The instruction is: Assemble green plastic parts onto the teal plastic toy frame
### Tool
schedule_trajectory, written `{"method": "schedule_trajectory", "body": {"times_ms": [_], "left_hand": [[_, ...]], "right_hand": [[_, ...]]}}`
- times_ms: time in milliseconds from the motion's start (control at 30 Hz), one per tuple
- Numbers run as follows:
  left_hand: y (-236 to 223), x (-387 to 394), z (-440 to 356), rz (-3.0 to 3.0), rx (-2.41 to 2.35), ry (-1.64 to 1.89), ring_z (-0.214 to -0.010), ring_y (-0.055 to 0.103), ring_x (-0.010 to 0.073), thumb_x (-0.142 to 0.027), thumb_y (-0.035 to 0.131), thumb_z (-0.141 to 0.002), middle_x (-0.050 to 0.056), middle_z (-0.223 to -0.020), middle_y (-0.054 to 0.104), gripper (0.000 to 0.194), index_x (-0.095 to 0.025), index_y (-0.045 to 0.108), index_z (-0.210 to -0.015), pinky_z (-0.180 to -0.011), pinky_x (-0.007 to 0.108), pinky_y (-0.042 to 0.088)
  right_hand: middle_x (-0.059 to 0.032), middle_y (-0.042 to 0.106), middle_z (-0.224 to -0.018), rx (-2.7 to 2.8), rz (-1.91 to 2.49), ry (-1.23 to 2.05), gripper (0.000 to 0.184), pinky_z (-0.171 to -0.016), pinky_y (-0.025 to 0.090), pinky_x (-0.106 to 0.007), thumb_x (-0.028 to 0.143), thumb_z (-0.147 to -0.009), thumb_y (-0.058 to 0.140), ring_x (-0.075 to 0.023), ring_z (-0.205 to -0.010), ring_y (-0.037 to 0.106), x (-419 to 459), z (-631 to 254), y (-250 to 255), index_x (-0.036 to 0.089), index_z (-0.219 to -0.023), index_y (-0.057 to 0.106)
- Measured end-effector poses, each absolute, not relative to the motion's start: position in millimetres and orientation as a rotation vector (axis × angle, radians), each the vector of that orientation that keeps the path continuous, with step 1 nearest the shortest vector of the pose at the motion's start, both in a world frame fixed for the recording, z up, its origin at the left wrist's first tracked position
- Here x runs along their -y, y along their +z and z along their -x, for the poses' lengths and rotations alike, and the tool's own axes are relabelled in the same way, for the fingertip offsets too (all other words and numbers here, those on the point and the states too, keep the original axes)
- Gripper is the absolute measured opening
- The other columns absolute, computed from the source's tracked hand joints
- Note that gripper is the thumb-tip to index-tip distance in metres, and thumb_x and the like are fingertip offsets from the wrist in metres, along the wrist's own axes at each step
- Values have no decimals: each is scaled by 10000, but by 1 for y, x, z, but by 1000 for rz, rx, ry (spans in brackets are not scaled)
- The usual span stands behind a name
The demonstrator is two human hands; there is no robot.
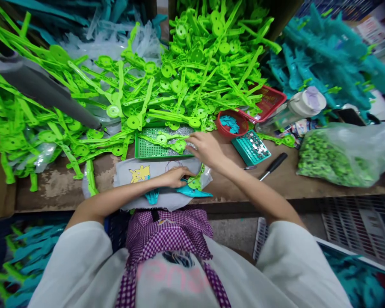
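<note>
left hand (176, 176) curls over a teal part (197, 192) near the table's (59, 184) near edge, its grip unclear. right hand (207, 147), fingers bent by the tray (144, 152): hold unclear. green part (195, 184) meets teal, fastening unclear; loose green pieces (192, 72) pile towards the far edge.

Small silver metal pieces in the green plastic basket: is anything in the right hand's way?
Partly: lime-green plastic arms lie across the basket, over some pieces; at its right end, nothing visible stands between the right hand and them.
</note>
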State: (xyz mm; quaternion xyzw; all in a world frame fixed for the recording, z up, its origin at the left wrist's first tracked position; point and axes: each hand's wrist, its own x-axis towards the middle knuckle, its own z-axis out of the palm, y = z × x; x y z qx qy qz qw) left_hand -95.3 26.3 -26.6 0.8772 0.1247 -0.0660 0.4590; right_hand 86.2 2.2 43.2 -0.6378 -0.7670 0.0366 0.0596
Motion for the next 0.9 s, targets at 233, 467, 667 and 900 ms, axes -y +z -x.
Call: {"method": "schedule_trajectory", "body": {"times_ms": [233, 467, 667, 900], "left_hand": [[-26, -26, 95, -2136, -314, -171, -1170, 671, 268, -64, 645, -744, 117, -1293, 706, 588, -147, 661, -1326, -1039, 379, 506], [-21, -27, 93, -2146, -270, -213, -1275, 626, 262, -36, 641, -764, 103, -1386, 663, 608, -157, 633, -1360, -1093, 358, 473], [3, -40, 94, -2178, -155, -198, -1218, 650, 247, -164, 626, -918, 101, -1312, 704, 443, -188, 622, -1361, -1041, 369, 500], [49, -14, 174, -2234, -381, 295, -1226, 624, 227, -221, 511, -1014, 118, -1332, 645, 375, -227, 604, -1377, -1042, 410, 523]], "right_hand": [[-137, 697, -1190, 2354, 2069, 270, 281, -851, 334, -376, 339, -981, 590, -295, -1104, 601, -28, -33, 30, 150, -1175, 664], [-182, 700, -1087, 2511, 1947, 145, 300, -878, 332, -400, 105, -985, 391, -286, -1062, 593, -42, -26, 27, 95, -1079, 676], [-175, 677, -1103, 2345, 1880, 147, 231, -873, 348, -391, 194, -981, 453, -291, -1041, 563, -32, -28, 46, 110, -1065, 650], [-51, 649, -865, 1910, 1798, 606, 135, -751, 374, -321, 295, -913, 611, -182, -814, 552, -5, -57, 54, 165, -906, 649]]}}
